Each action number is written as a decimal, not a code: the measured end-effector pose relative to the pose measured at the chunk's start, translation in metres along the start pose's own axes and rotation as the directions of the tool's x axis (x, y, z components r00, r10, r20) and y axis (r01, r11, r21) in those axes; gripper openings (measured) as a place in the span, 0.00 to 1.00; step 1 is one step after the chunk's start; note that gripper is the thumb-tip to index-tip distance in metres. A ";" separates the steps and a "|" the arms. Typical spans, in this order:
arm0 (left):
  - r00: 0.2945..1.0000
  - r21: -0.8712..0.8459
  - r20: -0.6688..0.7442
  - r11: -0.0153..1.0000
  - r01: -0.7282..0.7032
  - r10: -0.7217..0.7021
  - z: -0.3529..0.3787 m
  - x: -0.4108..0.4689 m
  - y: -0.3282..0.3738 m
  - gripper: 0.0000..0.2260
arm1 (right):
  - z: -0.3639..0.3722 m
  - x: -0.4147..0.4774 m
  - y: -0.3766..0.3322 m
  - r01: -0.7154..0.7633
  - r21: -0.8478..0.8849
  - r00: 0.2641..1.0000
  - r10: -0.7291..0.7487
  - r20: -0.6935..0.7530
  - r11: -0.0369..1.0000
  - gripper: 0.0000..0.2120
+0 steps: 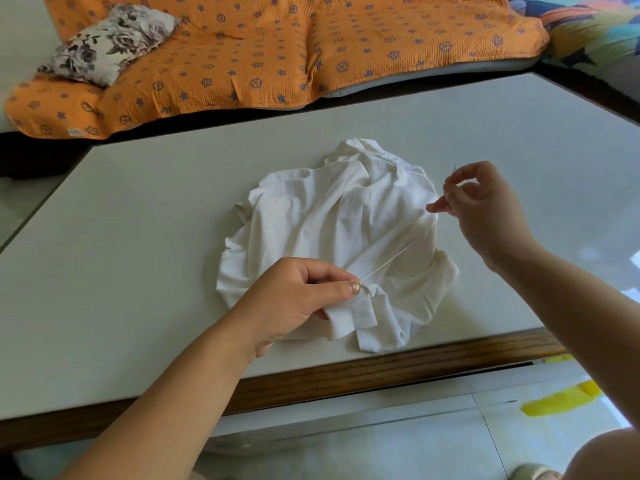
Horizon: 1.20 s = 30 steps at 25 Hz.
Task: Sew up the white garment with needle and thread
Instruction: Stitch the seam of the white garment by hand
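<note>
A crumpled white garment (pixel 332 223) lies in the middle of the pale table (pixel 145 216). My left hand (pixel 294 299) pinches a folded edge of the garment near the table's front, thumb on top. My right hand (pixel 485 206) is raised to the right of the garment and pinches a thin needle (pixel 454 169), whose tip sticks up above the fingers. A white thread (pixel 391 258) runs taut from the cloth at my left thumb up toward my right hand.
The table has a wooden front edge (pixel 381 368). Behind it stands a sofa under an orange patterned cover (pixel 277 46) with a floral cushion (pixel 107 43). A yellow scrap (pixel 561 398) lies on the tiled floor at the lower right.
</note>
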<state>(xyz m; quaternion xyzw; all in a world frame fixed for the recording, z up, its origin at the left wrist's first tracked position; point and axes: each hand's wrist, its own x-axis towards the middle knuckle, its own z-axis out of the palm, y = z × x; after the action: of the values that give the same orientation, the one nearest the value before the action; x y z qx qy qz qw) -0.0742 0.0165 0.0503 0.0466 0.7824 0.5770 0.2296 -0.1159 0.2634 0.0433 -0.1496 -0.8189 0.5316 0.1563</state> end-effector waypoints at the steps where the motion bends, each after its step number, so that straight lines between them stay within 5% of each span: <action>1: 1.000 0.000 -0.001 1.000 -0.004 0.004 0.000 0.000 0.000 0.04 | 0.002 -0.007 -0.006 -0.009 0.006 0.999 0.009 0.048 1.000 0.03; 5: 0.999 -0.013 -0.045 0.999 -0.031 0.030 -0.001 0.001 -0.001 0.03 | 0.010 -0.051 -0.035 -0.134 0.111 0.887 0.069 0.457 0.985 0.03; 8: 0.996 0.009 -0.064 0.998 -0.056 0.056 0.000 0.002 -0.001 0.03 | 0.015 -0.084 -0.042 -0.169 0.113 0.785 0.065 0.616 0.979 0.04; 19: 0.987 0.159 -0.063 0.978 -0.136 0.147 -0.006 -0.002 0.001 0.03 | 0.007 -0.089 -0.039 -0.103 -0.008 0.817 0.089 0.569 0.995 0.04; 30: 0.987 0.126 -0.063 0.983 -0.136 0.144 -0.012 -0.001 0.001 0.05 | 0.005 -0.086 -0.038 -0.025 -0.094 0.781 0.078 0.620 0.995 0.07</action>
<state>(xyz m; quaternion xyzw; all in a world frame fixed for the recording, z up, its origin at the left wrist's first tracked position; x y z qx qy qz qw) -0.0786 0.0062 0.0544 0.0945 0.8187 0.5443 0.1567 -0.0424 0.2093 0.0676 0.0058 -0.8409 0.5218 -0.1433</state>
